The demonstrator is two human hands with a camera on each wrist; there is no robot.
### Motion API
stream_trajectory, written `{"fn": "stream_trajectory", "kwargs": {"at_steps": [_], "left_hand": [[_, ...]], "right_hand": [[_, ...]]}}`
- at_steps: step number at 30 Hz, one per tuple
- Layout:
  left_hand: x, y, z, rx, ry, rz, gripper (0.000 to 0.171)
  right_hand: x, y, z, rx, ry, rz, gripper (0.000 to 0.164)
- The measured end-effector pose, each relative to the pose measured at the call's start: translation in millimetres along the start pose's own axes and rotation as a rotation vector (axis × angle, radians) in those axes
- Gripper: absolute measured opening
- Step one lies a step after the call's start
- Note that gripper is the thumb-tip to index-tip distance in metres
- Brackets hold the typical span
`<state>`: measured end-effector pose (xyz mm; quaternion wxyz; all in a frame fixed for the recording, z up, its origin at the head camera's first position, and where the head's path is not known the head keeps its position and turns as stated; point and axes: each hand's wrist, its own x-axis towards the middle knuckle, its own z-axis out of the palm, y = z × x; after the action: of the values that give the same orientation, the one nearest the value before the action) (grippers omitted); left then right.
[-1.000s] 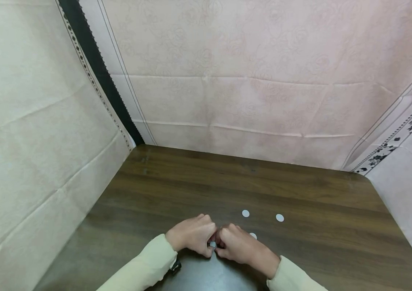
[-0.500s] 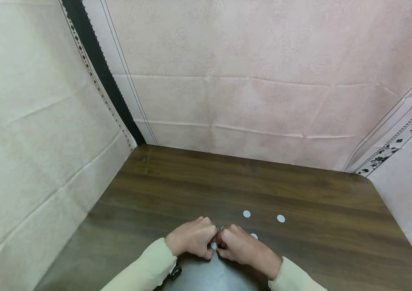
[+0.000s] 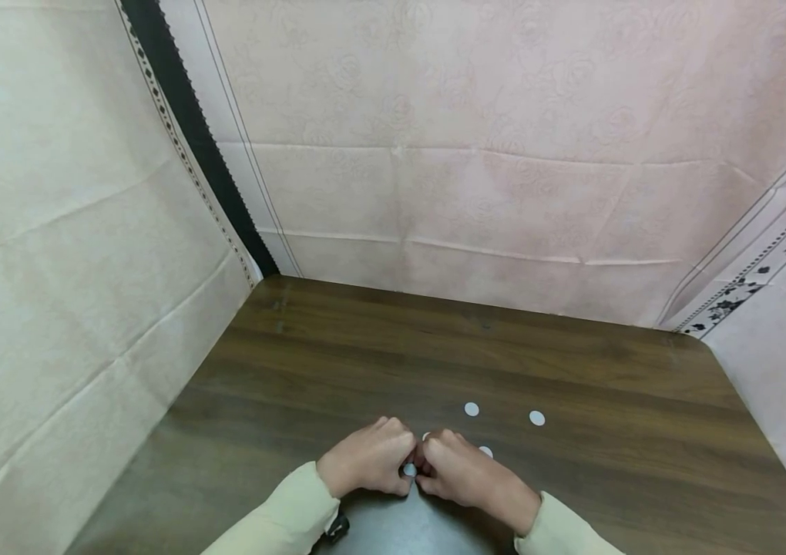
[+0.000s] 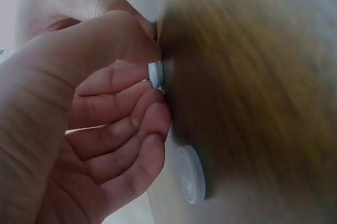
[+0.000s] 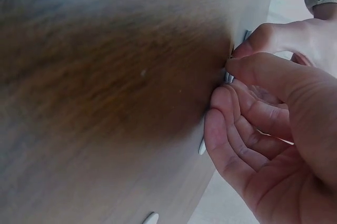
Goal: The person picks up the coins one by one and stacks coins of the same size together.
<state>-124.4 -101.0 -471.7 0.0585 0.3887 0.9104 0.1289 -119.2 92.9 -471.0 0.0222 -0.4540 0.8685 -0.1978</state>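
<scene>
Low in the head view, my left hand and right hand meet over the table with fingers curled. Between their thumbs and fingertips is a small white disc, pinched low against the tabletop. The left wrist view shows this white disc edge-on, under the thumb and beside the curled fingers. From the right wrist, only a sliver of the disc appears beneath the thumb tip. Another white disc peeks out behind the hands, mostly hidden. A rimmed disc lies close to the left fingers.
More white discs lie flat beyond the hands: one disc, another disc, and a third disc partly covered by the right hand. The brown wooden table is bordered by pale cloth at the back and sides.
The hands stay together around the disc, almost still. The whole head view has shifted slightly, and the disc behind the hands shows a little more.
</scene>
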Motion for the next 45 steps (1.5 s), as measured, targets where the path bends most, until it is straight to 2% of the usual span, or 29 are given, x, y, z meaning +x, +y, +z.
{"fn": "stream_trajectory", "kwargs": {"at_steps": [10, 13, 27, 32, 37, 41, 45], "left_hand": [[-2.5, 4.7, 2.9, 0.005, 0.028, -0.05, 0.045], [-2.9, 5.8, 2.9, -0.024, 0.026, -0.063, 0.044], [-2.0, 6.8, 4.7, -0.053, 0.027, -0.069, 0.048], [-2.1, 7.8, 4.5, -0.031, 0.032, -0.073, 0.048], [-3.0, 9.0, 4.6, 0.013, 0.056, -0.045, 0.047], [-3.0, 9.7, 5.0, 0.076, 0.066, -0.027, 0.047], [-2.3, 9.8, 5.3, 0.12, 0.077, -0.013, 0.048]], "right_hand": [[-0.4, -0.1, 1.8, 0.028, -0.013, 0.005, 0.027], [-0.3, -0.5, 2.4, 0.031, -0.014, 0.007, 0.024], [-0.5, -1.2, 0.7, 0.038, -0.013, 0.029, 0.017], [-1.1, -0.6, -1.1, 0.111, -0.038, 0.064, 0.019], [-5.1, 3.6, -10.0, 0.194, -0.049, 0.075, 0.017], [-10.1, 9.8, -22.5, 0.193, -0.028, 0.084, 0.01], [-15.0, 17.2, -34.9, 0.184, -0.034, 0.133, 0.005]]}}
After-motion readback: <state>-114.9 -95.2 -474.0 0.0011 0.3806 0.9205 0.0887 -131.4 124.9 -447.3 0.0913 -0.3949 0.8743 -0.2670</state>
